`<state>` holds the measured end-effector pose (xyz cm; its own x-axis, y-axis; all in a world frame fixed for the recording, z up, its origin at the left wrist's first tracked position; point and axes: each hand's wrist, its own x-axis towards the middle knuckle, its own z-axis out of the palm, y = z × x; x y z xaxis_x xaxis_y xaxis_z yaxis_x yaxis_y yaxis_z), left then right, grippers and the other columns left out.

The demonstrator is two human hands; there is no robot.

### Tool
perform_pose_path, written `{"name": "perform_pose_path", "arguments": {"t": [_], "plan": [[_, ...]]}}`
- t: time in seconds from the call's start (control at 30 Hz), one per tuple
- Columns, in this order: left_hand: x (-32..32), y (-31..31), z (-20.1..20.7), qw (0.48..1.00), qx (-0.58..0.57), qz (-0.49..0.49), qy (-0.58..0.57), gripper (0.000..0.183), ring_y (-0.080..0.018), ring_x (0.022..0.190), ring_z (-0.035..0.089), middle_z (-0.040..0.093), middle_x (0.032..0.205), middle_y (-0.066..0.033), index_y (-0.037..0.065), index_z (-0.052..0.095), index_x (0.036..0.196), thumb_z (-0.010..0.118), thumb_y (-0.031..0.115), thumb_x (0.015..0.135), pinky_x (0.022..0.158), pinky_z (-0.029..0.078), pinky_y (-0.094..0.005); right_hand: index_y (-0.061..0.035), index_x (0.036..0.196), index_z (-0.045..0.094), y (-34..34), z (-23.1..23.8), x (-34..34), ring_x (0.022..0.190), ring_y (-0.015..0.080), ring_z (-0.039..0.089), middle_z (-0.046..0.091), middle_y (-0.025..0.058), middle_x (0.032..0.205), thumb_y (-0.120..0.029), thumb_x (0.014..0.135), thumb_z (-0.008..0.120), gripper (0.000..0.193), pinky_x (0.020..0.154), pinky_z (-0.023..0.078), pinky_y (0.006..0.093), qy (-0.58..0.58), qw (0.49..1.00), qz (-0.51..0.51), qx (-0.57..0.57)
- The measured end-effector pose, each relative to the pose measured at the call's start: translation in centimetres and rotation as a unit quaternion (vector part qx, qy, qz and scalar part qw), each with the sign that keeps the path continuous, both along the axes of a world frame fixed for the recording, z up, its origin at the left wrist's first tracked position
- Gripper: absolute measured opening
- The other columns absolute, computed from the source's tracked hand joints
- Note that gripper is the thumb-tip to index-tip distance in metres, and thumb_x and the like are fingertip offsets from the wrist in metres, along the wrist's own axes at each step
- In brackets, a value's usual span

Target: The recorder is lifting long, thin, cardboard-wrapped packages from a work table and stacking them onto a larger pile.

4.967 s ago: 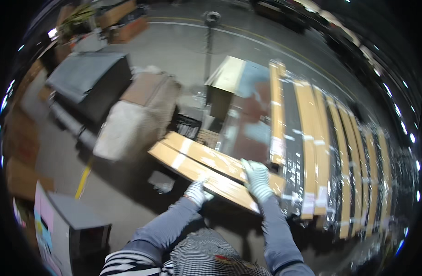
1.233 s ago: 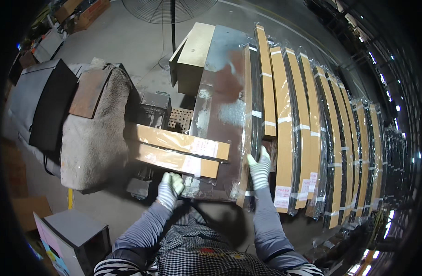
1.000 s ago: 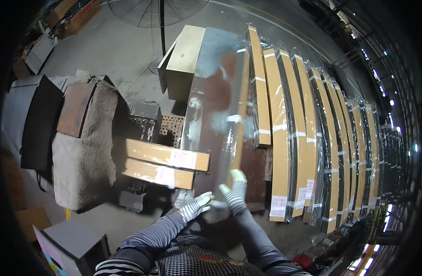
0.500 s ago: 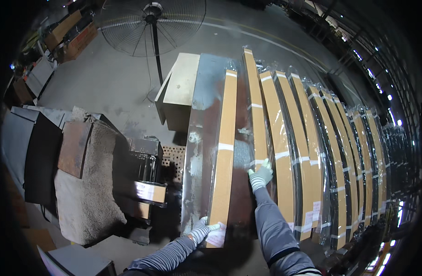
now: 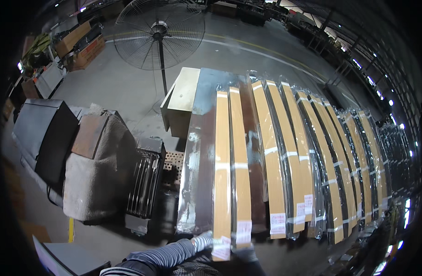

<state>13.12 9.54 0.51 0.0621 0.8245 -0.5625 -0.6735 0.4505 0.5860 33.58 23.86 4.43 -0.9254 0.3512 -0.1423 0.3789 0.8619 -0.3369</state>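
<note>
Two long, narrow cardboard strips in clear plastic, each a package with a white band and a white label, lie side by side on a worn metal table (image 5: 202, 152). The left strip package (image 5: 222, 184) has my left hand (image 5: 202, 240) at its near end. That hand wears a pale striped glove, and its fingers close on the package's left edge, partly out of sight. Beside it, the right strip package (image 5: 240, 184) nearly touches the left one. Below its near end only a bit of grey sleeve shows; my right hand is hidden there.
Several similar wrapped strips (image 5: 277, 184) line up to the right. A beige metal box (image 5: 184, 89) and a large standing fan (image 5: 159, 34) are beyond the table. On the left are a cloth-draped stack (image 5: 98, 175), a black box (image 5: 47, 133) and a black slatted object (image 5: 146, 184).
One strip package has moved left and nearer, coming alongside the left one. My right hand has drawn back toward me, out of sight. The view has tilted up.
</note>
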Motion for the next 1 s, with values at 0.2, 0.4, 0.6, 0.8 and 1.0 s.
{"name": "perform_pose_path", "arguments": {"t": [0.2, 0.4, 0.6, 0.8, 1.0], "plan": [[7.5, -1.4, -4.8, 0.980, -0.074, -0.142, 0.118, 0.066, -0.0162, 0.067, 0.053, 0.058, 0.080, -0.0047, 0.004, 0.063, 0.102, 0.074, 0.064, 0.077, 0.059, 0.041, -0.0324, -0.0002, 0.139, 0.044, -7.0, 0.0, 17.5, 0.112, 0.0371, 0.059, 0.059, 0.0249, 0.125, -0.044, 0.073, 0.073, 0.084, 0.095, 0.050, 0.0448, 0.011, 0.909, -0.414, 0.045], [8.2, 5.5, -3.4, 0.992, 0.017, 0.118, 0.042, 0.064, -0.0247, 0.115, 0.061, 0.067, 0.124, -0.0135, -0.003, 0.058, 0.131, 0.078, 0.038, 0.085, 0.104, 0.043, -0.0362, 0.0054, 0.146, 0.034, -3.7, -3.3, 15.4, 0.113, 0.0421, 0.057, 0.056, 0.0284, 0.126, -0.048, 0.056, 0.088, 0.118, 0.095, 0.049, 0.0483, 0.082, 0.940, -0.311, 0.117], [10.9, 2.6, -2.6, 0.986, -0.020, 0.163, 0.042, 0.052, -0.0215, 0.112, 0.062, 0.068, 0.122, -0.0084, 0.005, 0.061, 0.131, 0.079, 0.024, 0.086, 0.100, 0.047, -0.0345, 0.0037, 0.149, 0.026, -2.3, -0.4, 10.4, 0.103, 0.0390, 0.058, 0.057, 0.0245, 0.112, -0.048, 0.052, 0.091, 0.128, 0.089, 0.049, 0.0494, -0.098, 0.946, -0.308, 0.012], [14.6, -5.2, -1.4, 0.990, -0.018, 0.137, -0.013, 0.044, -0.0198, 0.110, 0.064, 0.068, 0.120, -0.0059, 0.008, 0.063, 0.128, 0.077, 0.023, 0.088, 0.094, 0.052, -0.0360, 0.0056, 0.149, 0.024, -4.4, 0.6, 13.2, 0.102, 0.0400, 0.058, 0.058, 0.0250, 0.110, -0.048, 0.054, 0.090, 0.128, 0.091, 0.047, 0.0492, -0.114, 0.976, -0.185, -0.026], [12.2, -10.3, 5.1, 0.967, -0.115, 0.181, -0.140, 0.041, -0.0192, 0.109, 0.065, 0.069, 0.119, -0.0054, 0.009, 0.063, 0.126, 0.074, 0.025, 0.090, 0.092, 0.053, -0.0370, -0.0007, 0.147, 0.036, -3.7, 4.8, 7.9, 0.098, 0.0359, 0.056, 0.058, 0.0193, 0.107, -0.045, 0.050, 0.088, 0.119, 0.087, 0.044, 0.0493, -0.101, 0.995, -0.023, 0.012]]}}
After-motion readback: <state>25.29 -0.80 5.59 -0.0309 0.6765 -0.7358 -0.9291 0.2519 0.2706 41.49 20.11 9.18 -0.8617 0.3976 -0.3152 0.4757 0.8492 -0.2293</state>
